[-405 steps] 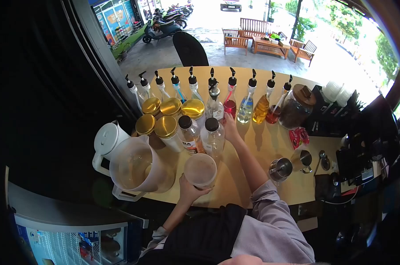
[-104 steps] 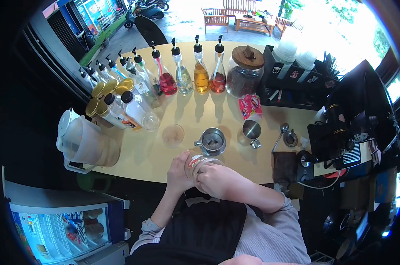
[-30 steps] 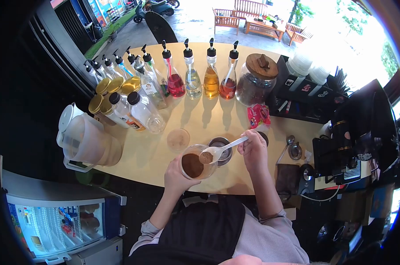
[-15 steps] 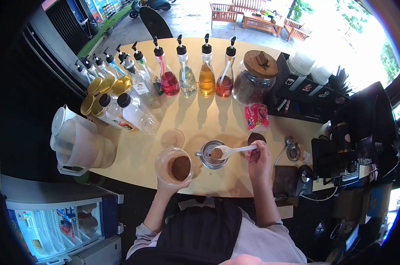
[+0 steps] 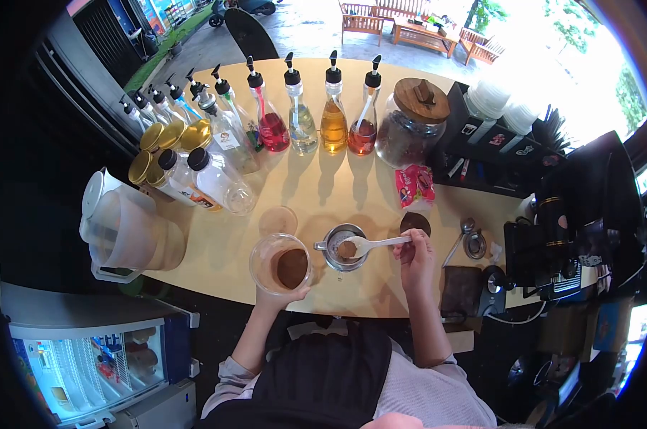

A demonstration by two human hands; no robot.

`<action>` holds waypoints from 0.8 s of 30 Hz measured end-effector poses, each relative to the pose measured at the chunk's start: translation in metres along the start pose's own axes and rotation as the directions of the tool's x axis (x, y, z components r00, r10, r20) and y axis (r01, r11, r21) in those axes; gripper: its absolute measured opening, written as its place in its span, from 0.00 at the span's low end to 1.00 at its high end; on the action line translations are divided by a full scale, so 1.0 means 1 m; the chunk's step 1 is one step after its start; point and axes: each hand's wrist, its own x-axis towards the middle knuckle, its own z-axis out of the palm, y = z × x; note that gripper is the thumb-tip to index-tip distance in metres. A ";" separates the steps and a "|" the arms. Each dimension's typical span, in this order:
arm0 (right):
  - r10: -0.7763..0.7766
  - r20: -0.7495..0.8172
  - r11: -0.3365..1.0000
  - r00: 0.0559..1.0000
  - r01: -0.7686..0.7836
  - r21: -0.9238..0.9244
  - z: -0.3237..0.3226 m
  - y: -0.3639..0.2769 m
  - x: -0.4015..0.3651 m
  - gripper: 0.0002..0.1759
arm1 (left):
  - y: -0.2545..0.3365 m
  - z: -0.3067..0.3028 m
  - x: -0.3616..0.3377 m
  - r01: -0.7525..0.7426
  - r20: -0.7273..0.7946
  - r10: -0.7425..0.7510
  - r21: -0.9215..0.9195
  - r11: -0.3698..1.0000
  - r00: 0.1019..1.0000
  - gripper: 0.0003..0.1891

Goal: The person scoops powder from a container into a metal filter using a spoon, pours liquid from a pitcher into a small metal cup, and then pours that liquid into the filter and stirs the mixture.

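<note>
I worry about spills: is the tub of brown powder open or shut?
Open: the left hand holds the tub uncovered, and brown powder shows inside.

A pale counter (image 5: 302, 189) carries a metal cup (image 5: 343, 234), pump bottles (image 5: 333, 129), a wood-lidded jar (image 5: 409, 137) and a pitcher (image 5: 132, 229).

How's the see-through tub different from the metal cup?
The tub is see-through, but the metal cup is shiny silver. The left hand holds the tub, while the metal cup stands on the table. The metal cup shows a handle; the tub shows none. Both are round and open on top.
</note>
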 end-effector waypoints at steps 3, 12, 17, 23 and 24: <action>-0.058 0.008 0.996 0.998 0.058 -0.066 0.000 0.001 -0.001 0.13 | 0.000 0.000 0.001 -0.005 0.003 0.005 -0.016 1.000 1.000 0.50; -0.052 -0.010 0.998 0.999 0.051 -0.043 0.000 -0.005 -0.004 0.13 | -0.001 0.002 0.000 -0.026 -0.066 0.022 -0.052 0.998 0.998 0.46; -0.070 -0.026 0.996 0.997 0.068 -0.060 -0.003 -0.004 -0.003 0.13 | -0.005 0.002 -0.002 0.004 -0.057 -0.006 -0.042 0.999 0.998 0.46; -0.075 -0.047 0.996 0.996 0.072 -0.059 -0.005 -0.005 -0.003 0.13 | -0.004 0.002 -0.002 0.026 -0.005 -0.026 -0.002 1.000 1.000 0.49; -0.077 -0.048 0.996 0.996 0.074 -0.059 -0.004 -0.006 -0.003 0.13 | -0.005 0.002 -0.002 0.027 -0.008 -0.027 -0.005 1.000 1.000 0.49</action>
